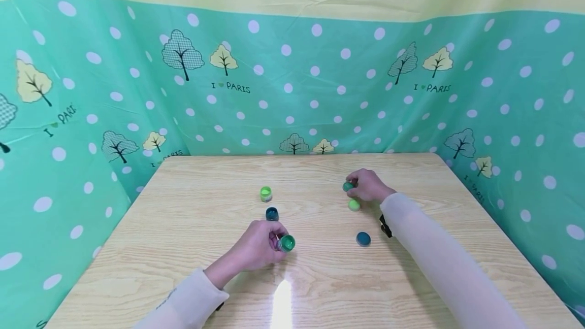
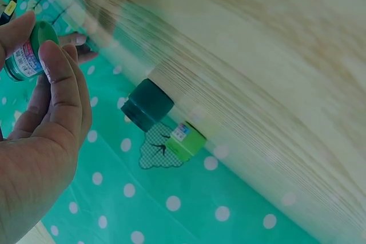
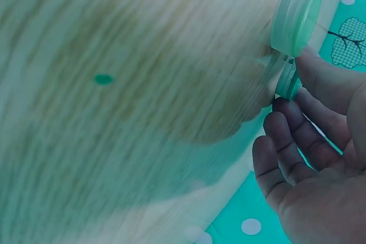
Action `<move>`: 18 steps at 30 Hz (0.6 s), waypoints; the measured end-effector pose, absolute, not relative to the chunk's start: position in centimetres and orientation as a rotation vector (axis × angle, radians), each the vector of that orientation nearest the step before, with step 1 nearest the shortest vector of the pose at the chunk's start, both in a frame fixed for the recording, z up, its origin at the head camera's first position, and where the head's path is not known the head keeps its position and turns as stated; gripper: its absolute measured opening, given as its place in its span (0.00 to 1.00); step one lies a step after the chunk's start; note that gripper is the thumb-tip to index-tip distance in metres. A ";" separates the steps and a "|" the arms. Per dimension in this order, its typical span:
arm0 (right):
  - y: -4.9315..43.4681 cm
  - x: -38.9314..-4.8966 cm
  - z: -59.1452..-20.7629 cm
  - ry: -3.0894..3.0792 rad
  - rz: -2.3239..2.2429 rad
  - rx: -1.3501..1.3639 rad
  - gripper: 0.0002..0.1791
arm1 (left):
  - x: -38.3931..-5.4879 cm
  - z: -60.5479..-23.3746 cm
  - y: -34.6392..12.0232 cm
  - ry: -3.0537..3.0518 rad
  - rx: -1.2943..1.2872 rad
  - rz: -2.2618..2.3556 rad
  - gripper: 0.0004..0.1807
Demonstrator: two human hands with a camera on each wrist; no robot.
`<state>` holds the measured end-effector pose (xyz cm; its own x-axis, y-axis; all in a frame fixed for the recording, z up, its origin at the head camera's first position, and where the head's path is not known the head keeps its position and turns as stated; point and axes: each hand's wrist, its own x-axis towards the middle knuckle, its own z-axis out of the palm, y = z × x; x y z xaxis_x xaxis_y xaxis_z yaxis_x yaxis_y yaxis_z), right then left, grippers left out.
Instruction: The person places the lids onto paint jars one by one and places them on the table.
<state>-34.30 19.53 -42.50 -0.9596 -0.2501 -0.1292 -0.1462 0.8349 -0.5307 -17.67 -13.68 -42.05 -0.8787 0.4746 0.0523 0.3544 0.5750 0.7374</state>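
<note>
My left hand grips a small jar of green paint above the table, its open mouth facing up. In the left wrist view, a printed label shows on this green paint jar. My right hand is at the far right of the table, pinching a green lid between thumb and fingers. A light green lid lies just below that hand. The right wrist view shows the light green lid close beside the thumb, with the pinched green lid beyond.
An uncapped dark blue jar stands just beyond my left hand, with an uncapped light green jar behind it. A dark blue lid lies on the wooden table. A patterned curtain surrounds the back and sides.
</note>
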 end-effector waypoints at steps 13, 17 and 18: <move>19.6 -33.9 -42.3 2.837 -0.797 -0.308 0.22 | -17.6 -42.1 -13.7 2.667 0.683 1.186 0.13; 19.4 -33.5 -42.0 2.839 -0.825 -0.317 0.23 | -17.6 -42.2 -13.7 2.664 0.675 1.195 0.13; 19.3 -33.4 -41.9 2.841 -0.830 -0.325 0.23 | -17.6 -42.2 -13.8 2.663 0.671 1.196 0.13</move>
<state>-33.42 19.31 -41.88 -0.9628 -0.2526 -0.0956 -0.1614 0.8220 -0.5461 -17.62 -13.75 -42.17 -0.8895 0.4542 0.0490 0.3383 0.5829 0.7388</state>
